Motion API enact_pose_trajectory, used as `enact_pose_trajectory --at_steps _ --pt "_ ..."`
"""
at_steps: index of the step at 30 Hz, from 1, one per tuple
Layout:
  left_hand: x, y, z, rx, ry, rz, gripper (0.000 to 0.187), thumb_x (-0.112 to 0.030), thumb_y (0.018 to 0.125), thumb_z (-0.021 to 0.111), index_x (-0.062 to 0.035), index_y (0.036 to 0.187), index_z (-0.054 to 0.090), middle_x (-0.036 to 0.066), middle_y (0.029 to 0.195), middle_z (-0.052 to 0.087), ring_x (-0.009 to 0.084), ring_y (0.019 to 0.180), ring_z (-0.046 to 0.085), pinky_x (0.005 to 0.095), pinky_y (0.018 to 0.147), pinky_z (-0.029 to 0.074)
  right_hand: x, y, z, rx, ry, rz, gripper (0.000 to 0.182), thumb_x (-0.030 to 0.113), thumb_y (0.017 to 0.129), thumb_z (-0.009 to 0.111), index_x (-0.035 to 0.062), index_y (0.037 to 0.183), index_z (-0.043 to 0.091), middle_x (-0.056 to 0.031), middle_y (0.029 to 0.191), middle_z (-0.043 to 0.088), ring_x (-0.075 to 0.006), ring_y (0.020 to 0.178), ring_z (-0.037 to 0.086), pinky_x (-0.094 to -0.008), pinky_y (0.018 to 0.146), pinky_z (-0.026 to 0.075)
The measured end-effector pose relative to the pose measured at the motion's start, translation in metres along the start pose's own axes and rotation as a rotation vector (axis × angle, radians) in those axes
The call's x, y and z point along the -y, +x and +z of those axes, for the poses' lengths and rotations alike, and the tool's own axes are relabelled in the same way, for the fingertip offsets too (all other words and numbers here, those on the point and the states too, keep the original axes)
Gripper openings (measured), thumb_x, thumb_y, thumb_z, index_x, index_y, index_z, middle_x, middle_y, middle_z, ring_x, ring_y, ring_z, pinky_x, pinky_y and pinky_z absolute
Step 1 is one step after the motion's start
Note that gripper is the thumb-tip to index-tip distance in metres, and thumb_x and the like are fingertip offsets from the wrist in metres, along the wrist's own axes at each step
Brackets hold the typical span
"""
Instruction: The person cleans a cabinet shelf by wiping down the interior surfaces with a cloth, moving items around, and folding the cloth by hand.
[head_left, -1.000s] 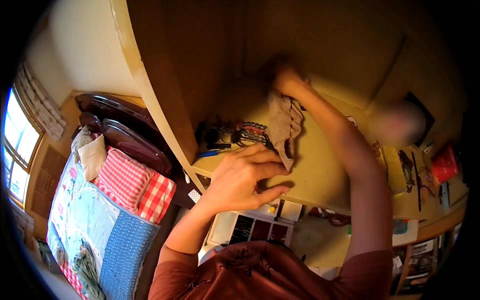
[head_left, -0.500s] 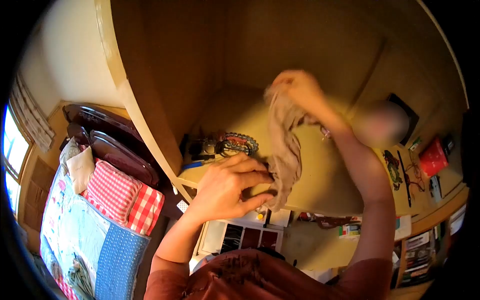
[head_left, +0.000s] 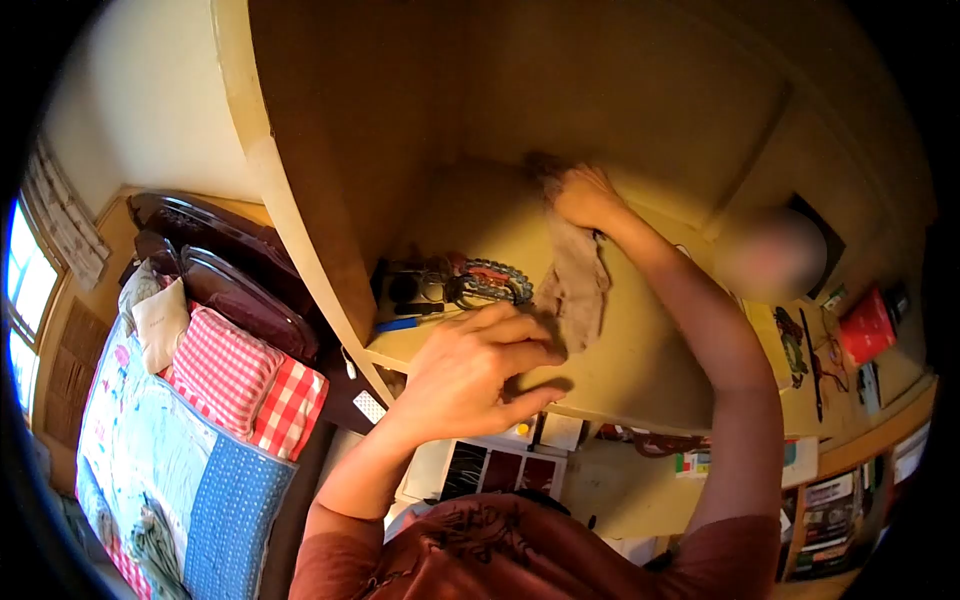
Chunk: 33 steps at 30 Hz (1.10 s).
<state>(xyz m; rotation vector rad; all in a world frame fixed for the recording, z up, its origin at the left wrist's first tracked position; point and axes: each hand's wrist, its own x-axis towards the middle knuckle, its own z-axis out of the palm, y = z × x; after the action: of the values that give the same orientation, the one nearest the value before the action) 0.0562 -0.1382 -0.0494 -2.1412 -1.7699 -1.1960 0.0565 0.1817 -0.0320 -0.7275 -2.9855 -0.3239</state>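
A greyish-brown cloth (head_left: 578,275) lies stretched over the shelf surface (head_left: 650,350) inside the wooden cabinet. At its far end my right hand (head_left: 588,197) has its fingers pressed down on it; the fingertips are partly hidden. My left hand (head_left: 480,370) hovers by the near end of the cloth, its fingers apart and holding nothing. Just beyond my left hand, beaded bracelets (head_left: 492,284) and a blue pen (head_left: 398,324) lie at the left side of the shelf.
On the right stand a red container (head_left: 868,328), a black stick-like item (head_left: 812,365) and a blurred round object (head_left: 775,255). Books (head_left: 830,520) fill a lower shelf. At the left is a bed with a red checked pillow (head_left: 228,370). The cabinet's side edge (head_left: 300,235) rises left of my hands.
The cloth's near end has left my left hand and now lies on the shelf. My right hand has moved down with the far end onto the surface. My left hand has opened.
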Motion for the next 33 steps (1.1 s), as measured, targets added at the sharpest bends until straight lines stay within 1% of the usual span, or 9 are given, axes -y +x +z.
enact_pose_trajectory --at_steps 6,8,10,14,16,17,19,21,33 --pt "-0.001 0.001 -0.001 -0.008 -0.007 0.006 0.025 -0.031 0.080 0.078 -0.0102 0.094 0.076 0.000 0.099 0.070 0.0229 0.093 0.064 0.0343 0.077 0.054 0.103 0.042 -0.011 -0.030 -0.033 -0.015 0.054 0.018 0.094 0.052 0.0196 0.148 0.050 -0.0127 0.152 0.049 -0.0363 0.138 0.046 -0.0565 0.109 0.041" --pt "-0.001 0.001 0.000 0.002 -0.022 0.003 0.026 -0.030 0.077 0.080 -0.0114 0.095 0.078 0.001 0.100 0.071 0.0240 0.092 0.064 0.0351 0.078 0.054 0.095 0.033 -0.019 -0.036 -0.047 0.016 0.056 0.015 0.093 0.054 0.0202 0.149 0.050 -0.0117 0.153 0.047 -0.0358 0.140 0.044 -0.0582 0.109 0.041" --pt "-0.003 0.001 -0.001 0.002 -0.019 -0.020 0.028 -0.029 0.073 0.082 -0.0122 0.096 0.079 0.003 0.101 0.072 0.0252 0.092 0.065 0.0361 0.080 0.054 0.093 0.009 -0.016 -0.088 0.060 -0.100 0.057 0.011 0.091 0.052 0.0177 0.148 0.050 -0.0123 0.154 0.046 -0.0366 0.141 0.043 -0.0581 0.111 0.037" --pt "-0.002 0.001 -0.002 0.017 -0.028 0.007 0.026 -0.027 0.076 0.081 -0.0101 0.095 0.078 0.002 0.101 0.071 0.0239 0.093 0.064 0.0359 0.079 0.054 0.093 -0.030 -0.009 -0.171 0.217 -0.293 0.059 0.004 0.089 0.050 0.0140 0.148 0.050 -0.0131 0.156 0.043 -0.0377 0.141 0.042 -0.0579 0.115 0.032" --pt "-0.001 0.000 -0.003 0.024 -0.029 0.020 0.027 -0.027 0.076 0.081 -0.0099 0.096 0.078 0.002 0.101 0.071 0.0241 0.094 0.064 0.0363 0.080 0.054 0.072 -0.048 0.009 -0.238 0.394 -0.466 0.061 -0.004 0.088 0.043 0.0105 0.146 0.051 -0.0154 0.154 0.045 -0.0358 0.141 0.042 -0.0508 0.117 0.033" --pt "-0.001 0.000 -0.003 0.023 -0.021 0.027 0.027 -0.027 0.076 0.081 -0.0098 0.096 0.078 0.003 0.102 0.071 0.0244 0.094 0.064 0.0367 0.080 0.054 0.066 -0.059 0.010 -0.236 0.397 -0.461 0.061 -0.004 0.088 0.043 0.0105 0.146 0.051 -0.0154 0.154 0.045 -0.0358 0.141 0.042 -0.0508 0.117 0.033" --pt "0.002 -0.001 0.000 0.028 -0.032 0.037 0.028 -0.028 0.076 0.082 -0.0096 0.097 0.078 0.003 0.103 0.071 0.0250 0.096 0.064 0.0376 0.082 0.053 0.055 -0.083 0.012 -0.199 0.495 -0.419 0.059 -0.010 0.086 0.045 0.0014 0.143 0.052 -0.0178 0.155 0.043 -0.0343 0.144 0.039 -0.0415 0.120 0.031" --pt "0.004 -0.002 0.001 0.013 -0.038 0.041 0.034 -0.033 0.074 0.083 -0.0112 0.100 0.079 0.005 0.102 0.071 0.0275 0.091 0.064 0.0380 0.081 0.052 0.048 -0.114 -0.001 -0.209 0.534 -0.426 0.058 -0.011 0.085 0.045 0.0011 0.141 0.054 -0.0176 0.153 0.045 -0.0342 0.143 0.040 -0.0411 0.119 0.032" --pt "0.002 -0.003 -0.001 0.049 -0.027 0.018 0.033 -0.030 0.074 0.083 -0.0118 0.101 0.079 0.005 0.106 0.072 0.0269 0.099 0.065 0.0390 0.086 0.052 -0.004 -0.217 -0.008 -0.228 0.473 -0.409 0.057 -0.004 0.081 0.055 0.0010 0.137 0.058 -0.0165 0.147 0.051 -0.0335 0.135 0.048 -0.0417 0.115 0.037"
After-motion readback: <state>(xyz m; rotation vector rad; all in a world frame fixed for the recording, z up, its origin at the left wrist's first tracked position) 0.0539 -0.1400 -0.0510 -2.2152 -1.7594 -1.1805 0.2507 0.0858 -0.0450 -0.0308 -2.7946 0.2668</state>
